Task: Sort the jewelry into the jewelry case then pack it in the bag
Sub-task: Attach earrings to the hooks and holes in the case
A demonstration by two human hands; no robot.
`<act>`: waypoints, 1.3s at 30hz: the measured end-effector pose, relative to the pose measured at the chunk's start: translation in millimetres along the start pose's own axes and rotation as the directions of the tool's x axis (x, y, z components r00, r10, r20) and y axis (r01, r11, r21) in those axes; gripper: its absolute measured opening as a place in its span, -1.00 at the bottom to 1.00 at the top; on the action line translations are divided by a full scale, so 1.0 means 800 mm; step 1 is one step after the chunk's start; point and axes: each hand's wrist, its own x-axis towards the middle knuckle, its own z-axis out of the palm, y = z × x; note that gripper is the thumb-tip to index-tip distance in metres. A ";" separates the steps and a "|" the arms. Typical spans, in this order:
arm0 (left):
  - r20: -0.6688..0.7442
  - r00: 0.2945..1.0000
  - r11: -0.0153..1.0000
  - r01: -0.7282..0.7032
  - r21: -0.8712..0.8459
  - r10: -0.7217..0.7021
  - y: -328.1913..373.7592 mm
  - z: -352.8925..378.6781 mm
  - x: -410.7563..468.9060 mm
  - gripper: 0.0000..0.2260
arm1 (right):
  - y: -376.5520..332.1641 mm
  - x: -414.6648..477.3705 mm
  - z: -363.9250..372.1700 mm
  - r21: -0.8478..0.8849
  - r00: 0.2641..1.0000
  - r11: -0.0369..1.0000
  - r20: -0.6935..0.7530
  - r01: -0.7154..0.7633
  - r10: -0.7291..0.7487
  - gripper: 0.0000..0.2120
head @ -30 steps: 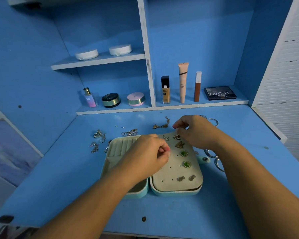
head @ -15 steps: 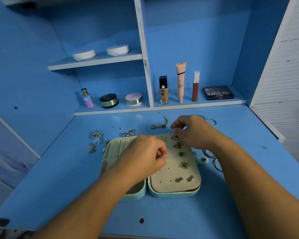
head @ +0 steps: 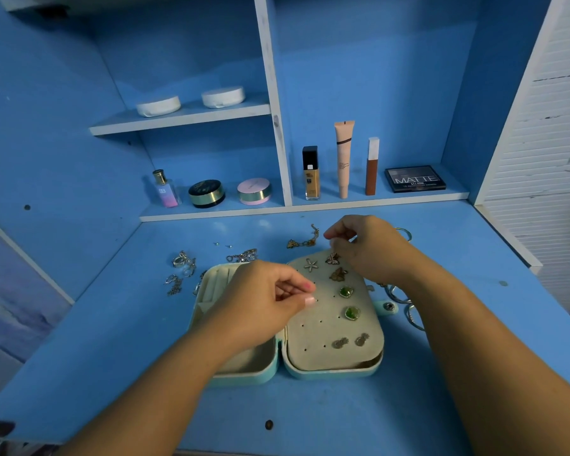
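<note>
An open mint jewelry case [head: 329, 373] lies on the blue desk. Its right half is a beige earring panel [head: 323, 337] carrying a starfish [head: 311, 264], a butterfly [head: 333, 258], two green stones [head: 346, 291] and several other earrings. My left hand [head: 260, 307] hovers over the case's left half. Its thumb and forefinger pinch something tiny at the panel's holes, too small to make out. My right hand [head: 369, 248] is curled at the panel's top edge and pinches there, just above the butterfly. Loose silver jewelry [head: 183, 261] and a gold chain [head: 305, 240] lie behind the case.
Silver bangles [head: 405, 307] lie right of the case, partly under my right arm. Cosmetics line the back shelf: a perfume bottle [head: 165, 189], jars, tubes and a palette [head: 415, 178]. A white slatted panel [head: 547, 159] stands at the right. No bag is in view.
My left hand's pinched fingertips have shifted slightly right and down onto the panel's holes. My right hand has stayed at the panel's top edge.
</note>
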 end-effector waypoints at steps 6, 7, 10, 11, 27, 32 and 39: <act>0.092 0.995 0.997 -0.023 -0.075 0.030 -0.006 -0.004 0.002 -0.83 | -0.005 -0.003 -0.002 0.033 0.999 0.999 -0.048 0.008 -0.007 -0.87; 0.095 0.995 0.997 -0.031 -0.075 0.038 -0.006 -0.003 0.002 -0.82 | -0.006 -0.003 -0.002 0.031 0.999 0.999 -0.049 0.008 -0.006 -0.86; 0.101 0.994 0.996 -0.038 -0.082 0.046 -0.009 -0.001 0.005 -0.81 | -0.006 -0.003 -0.001 0.031 0.999 1.000 -0.050 0.001 0.001 -0.86; 0.098 0.994 0.995 -0.037 -0.094 0.046 -0.010 -0.003 0.006 -0.80 | -0.006 -0.003 -0.001 0.036 0.999 0.999 -0.054 0.000 0.002 -0.86; 0.263 0.964 0.999 -0.034 -0.009 0.035 -0.041 -0.032 0.067 -0.21 | -0.012 0.001 -0.012 0.656 0.997 0.750 0.032 -0.079 0.077 -0.79; 0.244 0.967 0.992 -0.045 -0.119 0.073 -0.062 -0.035 0.068 -0.23 | -0.003 0.003 -0.029 0.658 0.999 0.752 0.021 -0.040 0.036 -0.78; 0.234 0.969 0.985 -0.036 -0.171 0.076 -0.067 -0.039 0.067 -0.29 | 0.043 0.017 -0.031 -0.305 0.973 0.942 -0.220 -0.140 0.073 -0.78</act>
